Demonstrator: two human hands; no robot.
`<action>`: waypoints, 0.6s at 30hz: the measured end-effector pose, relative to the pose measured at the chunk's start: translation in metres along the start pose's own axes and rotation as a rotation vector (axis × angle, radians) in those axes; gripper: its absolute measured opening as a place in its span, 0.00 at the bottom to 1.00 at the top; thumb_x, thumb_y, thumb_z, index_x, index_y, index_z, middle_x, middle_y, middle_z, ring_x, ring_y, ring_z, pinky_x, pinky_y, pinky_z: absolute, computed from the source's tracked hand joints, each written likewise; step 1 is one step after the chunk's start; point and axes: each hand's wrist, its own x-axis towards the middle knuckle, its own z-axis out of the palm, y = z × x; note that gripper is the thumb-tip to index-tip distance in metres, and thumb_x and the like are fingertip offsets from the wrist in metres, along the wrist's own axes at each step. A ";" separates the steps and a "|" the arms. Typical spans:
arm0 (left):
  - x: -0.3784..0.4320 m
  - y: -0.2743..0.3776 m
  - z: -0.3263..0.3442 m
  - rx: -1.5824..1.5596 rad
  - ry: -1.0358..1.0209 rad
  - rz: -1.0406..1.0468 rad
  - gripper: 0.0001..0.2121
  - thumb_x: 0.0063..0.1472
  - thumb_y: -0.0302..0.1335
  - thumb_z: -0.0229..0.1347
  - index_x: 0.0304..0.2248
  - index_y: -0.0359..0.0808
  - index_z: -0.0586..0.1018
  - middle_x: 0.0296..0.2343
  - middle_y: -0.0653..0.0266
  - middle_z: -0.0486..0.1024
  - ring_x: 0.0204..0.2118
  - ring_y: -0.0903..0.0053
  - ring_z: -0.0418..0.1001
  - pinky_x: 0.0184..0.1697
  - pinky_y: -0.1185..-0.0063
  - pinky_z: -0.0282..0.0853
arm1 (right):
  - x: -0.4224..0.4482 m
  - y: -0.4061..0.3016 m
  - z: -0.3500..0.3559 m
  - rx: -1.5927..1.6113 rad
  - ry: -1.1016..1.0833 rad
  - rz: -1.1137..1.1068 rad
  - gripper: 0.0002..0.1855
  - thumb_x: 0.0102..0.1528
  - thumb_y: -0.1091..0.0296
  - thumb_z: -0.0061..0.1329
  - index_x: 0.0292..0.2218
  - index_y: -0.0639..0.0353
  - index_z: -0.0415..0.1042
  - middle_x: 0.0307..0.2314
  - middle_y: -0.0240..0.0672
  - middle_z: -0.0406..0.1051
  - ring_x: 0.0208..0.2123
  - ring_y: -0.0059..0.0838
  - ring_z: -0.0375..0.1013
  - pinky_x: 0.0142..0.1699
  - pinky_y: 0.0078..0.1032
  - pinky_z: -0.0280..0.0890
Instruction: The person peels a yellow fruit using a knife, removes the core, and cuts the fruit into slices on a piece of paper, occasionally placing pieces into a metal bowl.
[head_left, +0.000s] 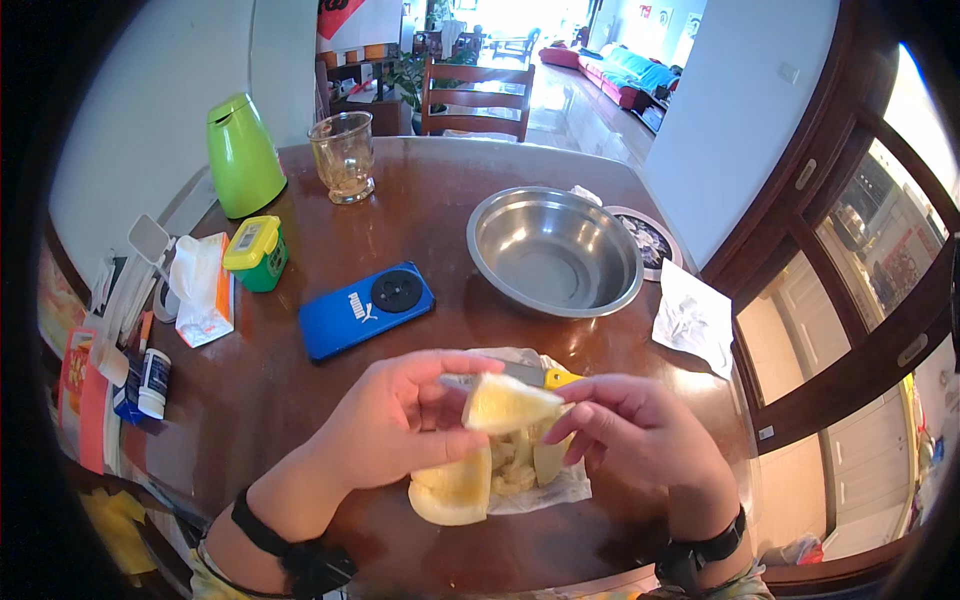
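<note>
My left hand (420, 420) holds a pale yellow wedge of peeled citrus fruit, perhaps pomelo (510, 405), between its thumb and fingers. The fingertips of my right hand (622, 424) pinch the wedge's pointed right end. Below them, a larger piece of fruit with thick rind (454, 491) lies at the left edge of a white paper sheet (551, 499). Peel scraps (514, 465) are heaped on the paper. Behind the wedge lies a knife with a yellow handle (559, 378), its blade partly hidden by my left hand.
Beyond my hands stand a steel bowl (555, 255), a blue phone (337, 322) and a glass mug (343, 157). At the left are a green jug (244, 161), a green tub with yellow lid (256, 255), a tissue pack (202, 289) and a bottle (154, 382). Crumpled paper (694, 319) lies right.
</note>
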 end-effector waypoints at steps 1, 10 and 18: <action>-0.002 0.002 0.000 -0.008 -0.026 -0.036 0.28 0.55 0.15 0.60 0.55 0.31 0.67 0.44 0.56 0.77 0.47 0.76 0.75 0.48 0.79 0.73 | -0.001 -0.002 0.003 0.158 -0.051 0.013 0.17 0.65 0.64 0.45 0.50 0.66 0.70 0.34 0.34 0.78 0.30 0.18 0.76 0.34 0.18 0.70; -0.012 0.020 -0.002 0.212 -0.200 -0.137 0.28 0.51 0.19 0.67 0.53 0.30 0.73 0.38 0.55 0.81 0.41 0.77 0.79 0.45 0.79 0.74 | -0.013 -0.011 -0.005 0.451 -0.345 0.180 0.25 0.61 0.76 0.46 0.58 0.75 0.60 0.42 0.49 0.75 0.41 0.32 0.78 0.46 0.24 0.71; -0.009 0.021 -0.003 0.187 -0.438 0.187 0.19 0.51 0.23 0.68 0.43 0.31 0.82 0.28 0.53 0.81 0.28 0.67 0.81 0.30 0.80 0.72 | -0.012 -0.011 -0.003 0.436 -0.602 -0.137 0.24 0.54 0.81 0.56 0.52 0.72 0.69 0.38 0.46 0.78 0.38 0.28 0.78 0.40 0.21 0.72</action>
